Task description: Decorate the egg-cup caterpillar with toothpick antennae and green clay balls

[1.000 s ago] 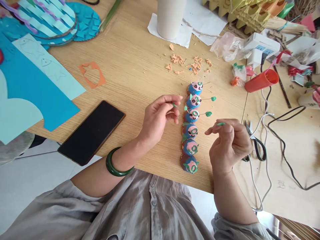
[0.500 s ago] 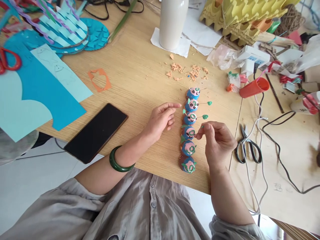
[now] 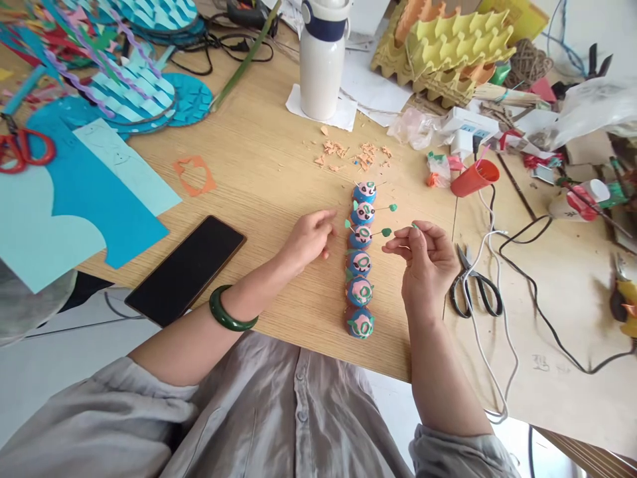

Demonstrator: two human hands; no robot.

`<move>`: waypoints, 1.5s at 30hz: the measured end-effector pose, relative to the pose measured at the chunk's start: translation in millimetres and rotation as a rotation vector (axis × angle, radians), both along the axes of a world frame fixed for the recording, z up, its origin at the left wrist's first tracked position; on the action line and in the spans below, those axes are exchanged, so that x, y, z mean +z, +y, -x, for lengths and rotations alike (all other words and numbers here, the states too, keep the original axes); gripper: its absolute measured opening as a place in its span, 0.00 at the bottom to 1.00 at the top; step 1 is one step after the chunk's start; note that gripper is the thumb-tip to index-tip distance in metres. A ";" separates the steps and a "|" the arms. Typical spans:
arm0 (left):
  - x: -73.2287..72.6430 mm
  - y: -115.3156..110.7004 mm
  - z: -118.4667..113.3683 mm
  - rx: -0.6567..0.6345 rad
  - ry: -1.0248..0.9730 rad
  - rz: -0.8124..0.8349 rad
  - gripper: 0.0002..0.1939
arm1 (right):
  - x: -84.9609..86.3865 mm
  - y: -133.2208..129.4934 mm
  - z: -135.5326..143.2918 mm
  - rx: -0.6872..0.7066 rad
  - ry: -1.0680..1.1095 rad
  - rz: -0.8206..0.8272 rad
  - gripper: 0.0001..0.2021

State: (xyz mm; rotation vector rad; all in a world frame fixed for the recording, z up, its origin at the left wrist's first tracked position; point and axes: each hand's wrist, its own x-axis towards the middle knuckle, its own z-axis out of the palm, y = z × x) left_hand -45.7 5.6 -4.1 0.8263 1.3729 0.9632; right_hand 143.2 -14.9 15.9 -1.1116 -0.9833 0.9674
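On the table stands a row of several blue domed pieces (image 3: pixel 359 292) with pink faces, green rings and dark dots, perhaps a painted egg-carton strip. Thin sticks with green blobs (image 3: pixel 387 232) poke out from the upper ones. To the left of the row hovers my left hand (image 3: pixel 311 239), its fingers loosely bent and apart, with nothing seen in them. My right hand (image 3: pixel 428 255), just right of the row, pinches a small green clay piece (image 3: pixel 415 226) between thumb and forefinger. Neither hand touches the row.
A phone (image 3: pixel 186 269), blue paper (image 3: pixel 132 222) and an orange paper cutout (image 3: pixel 194 176) lie left. Orange scraps (image 3: pixel 365 157) and a white bottle (image 3: pixel 322 73) are beyond the row. Black scissors (image 3: pixel 476 282), cables and a red cup (image 3: pixel 475 178) sit right; yellow egg trays (image 3: pixel 458 46) behind.
My right hand has drawn away from the row and risen a little, with the green clay piece now showing at its fingertips. My left hand has moved slightly away from the row. The view has shifted.
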 end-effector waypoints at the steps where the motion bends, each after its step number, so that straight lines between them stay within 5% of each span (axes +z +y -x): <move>1: -2.3 2.4 -0.2 -0.029 0.084 -0.039 0.22 | 0.0 1.3 -1.3 -0.018 0.003 -0.006 0.07; 6: -7.9 14.2 -5.3 -0.078 0.273 -0.142 0.22 | -9.7 13.1 -10.7 -0.101 0.021 0.006 0.06; 14: -0.8 21.8 -18.8 -0.012 -0.002 -0.039 0.24 | -34.3 19.5 -10.1 0.029 0.098 0.318 0.07; 23: 3.0 19.4 -18.7 -0.004 -0.302 0.035 0.12 | -30.7 17.5 -7.1 0.021 0.111 0.347 0.07; 32: 0.2 18.5 -14.2 -0.133 -0.374 0.032 0.04 | -30.2 13.3 -4.0 0.000 0.023 0.319 0.09; 39: 1.7 18.1 -15.4 -0.139 -0.363 0.053 0.05 | -2.8 12.2 -11.9 -0.245 -0.230 0.052 0.10; 45: -0.9 19.2 -14.4 -0.134 -0.377 0.077 0.06 | 33.5 5.1 -3.9 -0.147 -0.600 -0.042 0.02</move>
